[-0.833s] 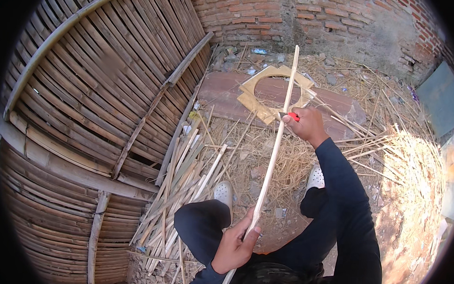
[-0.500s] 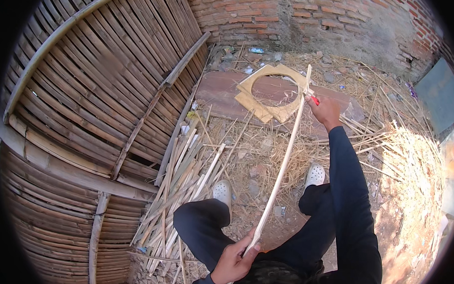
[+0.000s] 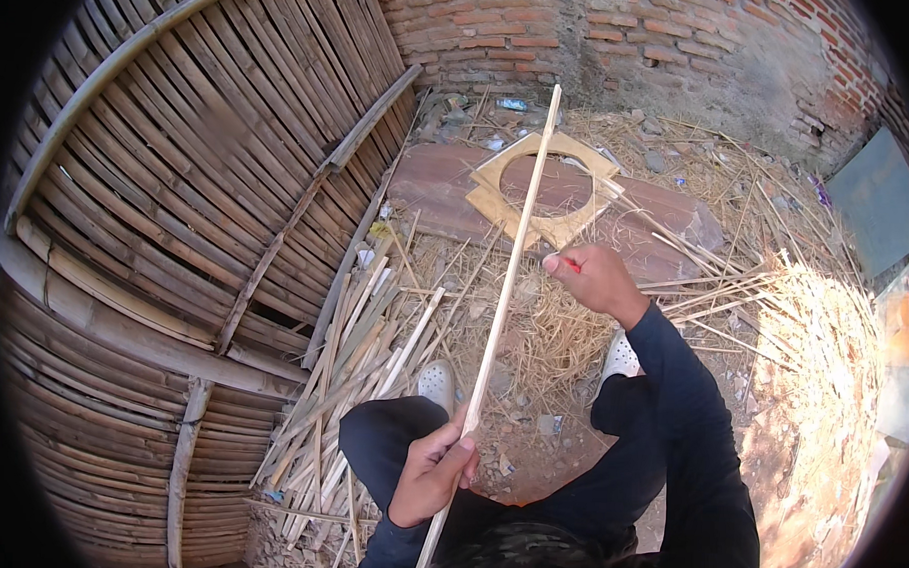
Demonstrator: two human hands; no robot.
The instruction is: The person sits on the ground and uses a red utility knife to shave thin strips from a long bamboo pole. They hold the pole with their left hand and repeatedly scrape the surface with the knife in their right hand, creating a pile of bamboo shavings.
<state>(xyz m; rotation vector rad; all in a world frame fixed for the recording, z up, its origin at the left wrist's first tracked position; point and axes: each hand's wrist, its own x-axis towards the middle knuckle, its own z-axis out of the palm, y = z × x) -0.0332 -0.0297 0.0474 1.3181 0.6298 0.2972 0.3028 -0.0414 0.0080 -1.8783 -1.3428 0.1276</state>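
My left hand [image 3: 436, 468] grips a long, pale bamboo strip [image 3: 507, 306] near its lower end. The strip slants up and away, its far end passing in front of a yellowish board with a round hole [image 3: 488, 182]. To the right of the strip, my right hand [image 3: 599, 281] is closed around a small tool with a red handle [image 3: 572, 263], which looks like a knife. Its blade is mostly hard to make out against the straw. The tool appears apart from the strip.
Split bamboo strips [image 3: 343, 380] lie heaped beside the bamboo slat wall [image 3: 178, 174] on the left. A reddish-brown slab [image 3: 433, 183] lies under the holed board. More thin strips and shavings [image 3: 814, 307] cover the right side. A brick wall [image 3: 483, 30] closes off the back.
My right hand has drawn the tool back toward me, away from the strip's far part. The strip has swung left and moved forward, with my left hand also further forward and left.
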